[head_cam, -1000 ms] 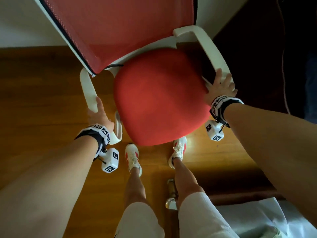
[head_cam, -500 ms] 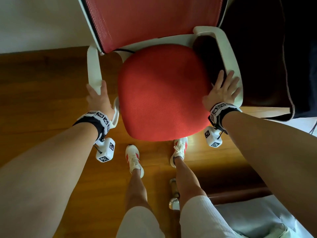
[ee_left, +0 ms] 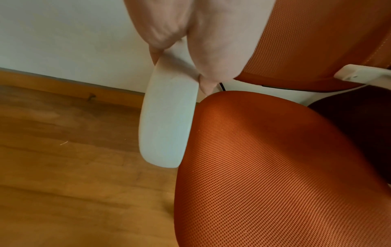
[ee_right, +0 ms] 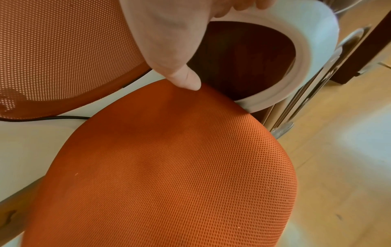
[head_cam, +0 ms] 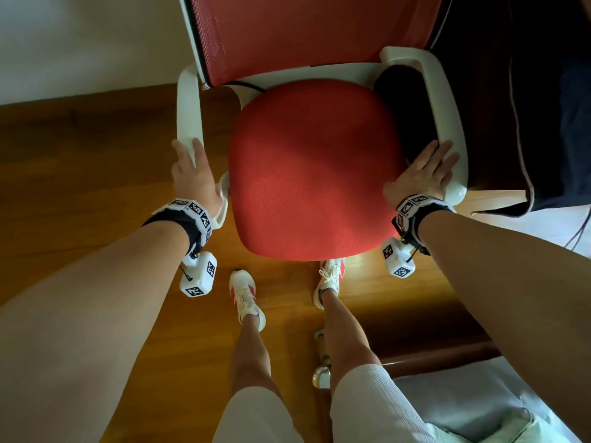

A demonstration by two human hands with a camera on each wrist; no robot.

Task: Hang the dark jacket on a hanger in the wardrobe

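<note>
A dark garment (head_cam: 550, 116) with a pale seam line hangs at the right edge of the head view, beside a red mesh office chair (head_cam: 313, 174). No hanger shows in any frame. My left hand (head_cam: 195, 177) rests on the chair's white left armrest (head_cam: 188, 107), fingers straight along it; in the left wrist view the left hand (ee_left: 190, 33) lies over the left armrest (ee_left: 167, 125). My right hand (head_cam: 422, 177) lies flat with spread fingers on the right armrest (head_cam: 447, 107). In the right wrist view the right hand's (ee_right: 169, 41) thumb hangs just over the seat (ee_right: 169, 167).
Wooden floor (head_cam: 80, 187) runs left to a white wall (head_cam: 80, 43). My feet in white and red shoes (head_cam: 246, 298) stand just before the seat. A dark wooden frame (head_cam: 431, 359) with pale bedding (head_cam: 479, 410) sits at the lower right. Metal rails (ee_right: 313, 80) stand right of the chair.
The chair has turned square to me and the view has shifted left. My hands now lie flatter on the armrests. More of the dark garment shows at the right.
</note>
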